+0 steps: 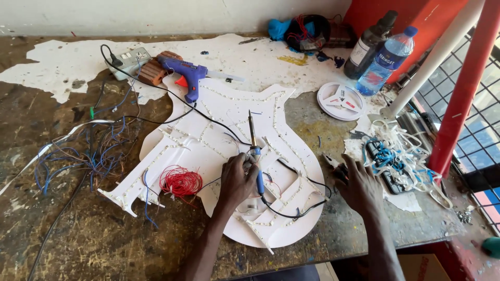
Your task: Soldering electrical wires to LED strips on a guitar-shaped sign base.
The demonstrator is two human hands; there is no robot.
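My left hand [237, 179] grips the blue handle of a soldering iron [253, 140], its tip pointing up and away over a white guitar-shaped board [208, 140] edged with strips of small lights. The iron's black cord loops over the board toward me. My right hand [359, 184] reaches to the right of the board and rests on small black pliers [336, 169] on the table; I cannot tell whether it grips them. A coil of red wire [180, 182] lies on the board left of my left hand.
A blue glue gun [188, 75] leans on a brick [153, 70] by a power strip [130, 60]. Blue wire tangle [88, 151] at left. White reel [341, 100], two bottles [383, 60], a white-and-blue strip heap [401, 156] and a red post [461, 93] at right.
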